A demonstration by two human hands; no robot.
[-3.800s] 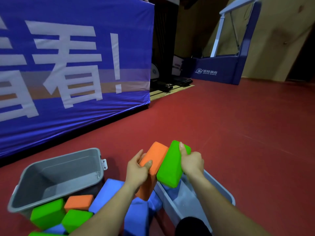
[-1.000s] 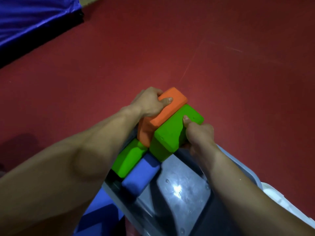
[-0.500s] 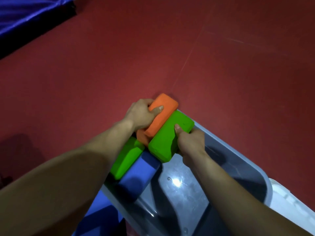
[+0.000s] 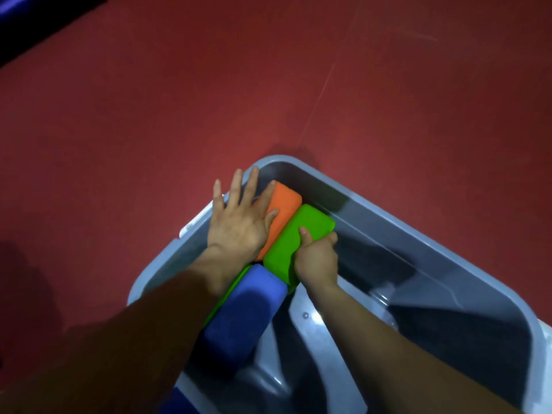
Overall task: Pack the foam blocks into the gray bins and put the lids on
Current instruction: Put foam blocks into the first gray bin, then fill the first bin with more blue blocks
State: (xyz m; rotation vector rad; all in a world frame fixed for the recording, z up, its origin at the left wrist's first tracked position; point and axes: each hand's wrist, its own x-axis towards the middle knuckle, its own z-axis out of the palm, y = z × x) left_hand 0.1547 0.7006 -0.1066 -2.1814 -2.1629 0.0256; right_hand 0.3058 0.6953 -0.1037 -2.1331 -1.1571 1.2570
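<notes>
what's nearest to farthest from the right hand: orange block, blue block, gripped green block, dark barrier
1. green block, gripped by the right hand
2. orange block on its left, blue block by the wrist: too close to call
3. dark barrier, top-left corner

Near end of gray bin (image 4: 418,249) off-frame

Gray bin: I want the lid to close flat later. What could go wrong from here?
The green block, gripped by the right hand, sits tight against the orange block; squeezed foam may spring up once released. The left hand lies flat across the orange block and the gray bin rim, so fingers could get pinched there.
</notes>
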